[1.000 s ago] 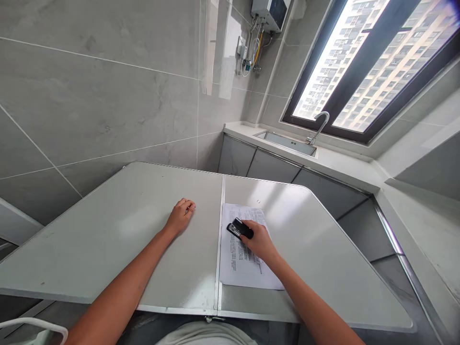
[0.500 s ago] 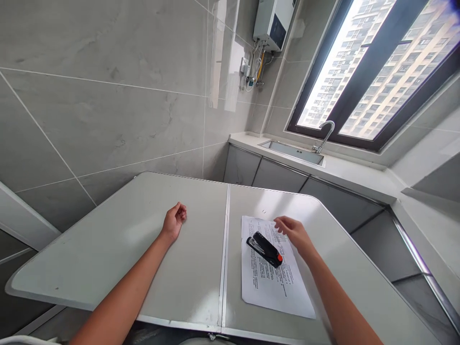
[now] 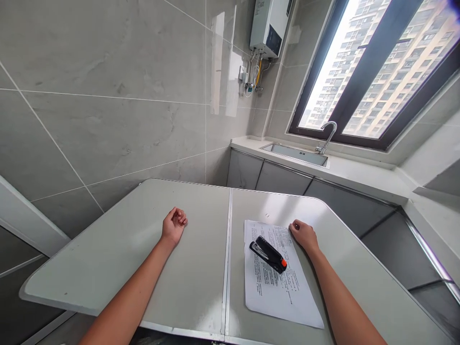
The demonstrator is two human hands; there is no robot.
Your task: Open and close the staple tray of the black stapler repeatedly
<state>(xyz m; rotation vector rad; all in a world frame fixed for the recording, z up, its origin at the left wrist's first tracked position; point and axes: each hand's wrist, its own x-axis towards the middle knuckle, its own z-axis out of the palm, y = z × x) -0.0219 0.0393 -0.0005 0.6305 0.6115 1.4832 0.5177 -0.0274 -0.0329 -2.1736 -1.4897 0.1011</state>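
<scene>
Print on the paper sheet [image 3: 278, 287] is too small for me to read, and both forearms run out of the bottom of the frame. Left hand [image 3: 174, 224] rests on the table [image 3: 118, 249] left of centre, its grip curled nearly closed on nothing. Right hand [image 3: 304, 235] has a slack, open grip, fingers touching the sheet's far right corner, holding nothing. The black stapler [image 3: 269, 254] lies on the sheet, just left of that hand. The sink [image 3: 294, 153] sits right of centre, its inside hidden from me.

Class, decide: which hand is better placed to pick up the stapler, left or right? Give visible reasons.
Probably right. The right hand rests at the sheet's far edge, beside the stapler; the left hand lies curled across the table's seam, farther away.
</scene>
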